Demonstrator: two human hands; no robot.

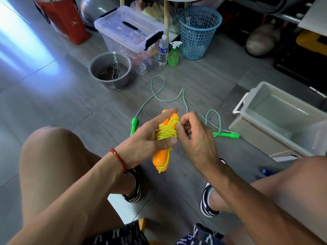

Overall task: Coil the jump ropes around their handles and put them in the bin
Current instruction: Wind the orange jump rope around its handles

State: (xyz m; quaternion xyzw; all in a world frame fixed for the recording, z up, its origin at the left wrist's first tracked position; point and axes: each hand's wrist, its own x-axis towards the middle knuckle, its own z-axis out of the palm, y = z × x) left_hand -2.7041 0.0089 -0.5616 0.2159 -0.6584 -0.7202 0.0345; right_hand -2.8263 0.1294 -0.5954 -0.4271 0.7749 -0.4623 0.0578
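Between both hands (177,137), orange jump rope (165,138).

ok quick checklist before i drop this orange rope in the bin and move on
1. Yellow cord wound around the orange handles: ok, bundled at the middle.
2. Cord end secured: not ok, the right hand pinches a loop at the top and a loose tail hangs at the bottom.
3. Left hand holding the bundle: ok.
4. Beige bin open, with room: ok, it looks empty.
5. Green jump rope: not ok, uncoiled on the floor.
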